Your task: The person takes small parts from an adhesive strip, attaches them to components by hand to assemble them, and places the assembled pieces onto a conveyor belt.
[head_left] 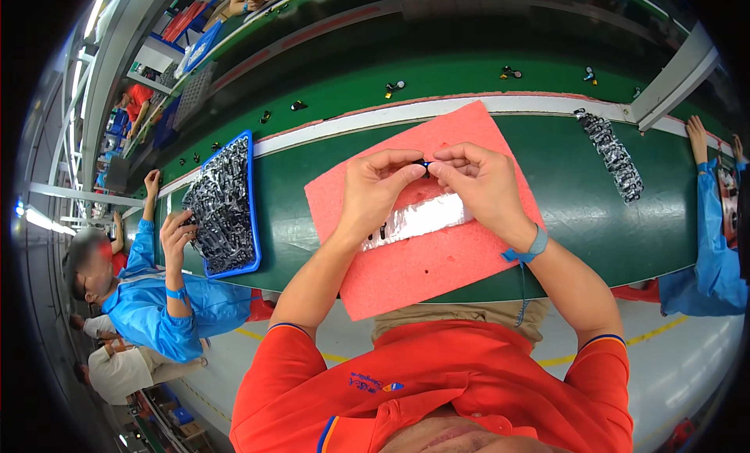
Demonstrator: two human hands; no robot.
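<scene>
1. A green bench (pixel 281 219) is stretching in front of the person.
2. A green belt (pixel 461 74) is lying beyond it, bearing small, well-spaced pieces.
3. A pink mat (pixel 461 265) is resting askew on the bench and is offering a soft surface to work over.
4. A blue tray (pixel 253 195), heaped with black pieces, is standing left of the mat, well apart.
5. The left hand (pixel 371 183) and right hand (pixel 484 183) are meeting above the mat, thumbs and forefingers clamping on 1 small part. Steadying both wrists would probably be helping such fine work.
6. A silver film (pixel 426 219) is lying on the mat just below, its right end passing under the right hand.
7. A bundle (pixel 613 156) of dark pieces is lying on the bench, well right.
8. A blue strap (pixel 535 246) is circling the right wrist; its loose cord is best hanging clear of the film.
9. The black part (pixel 426 165) is sitting between the fingertips, mostly hidden; light, even pressure is likely suiting it.
10. 2 dark bits (pixel 383 232) are lying at the film's left end.
</scene>
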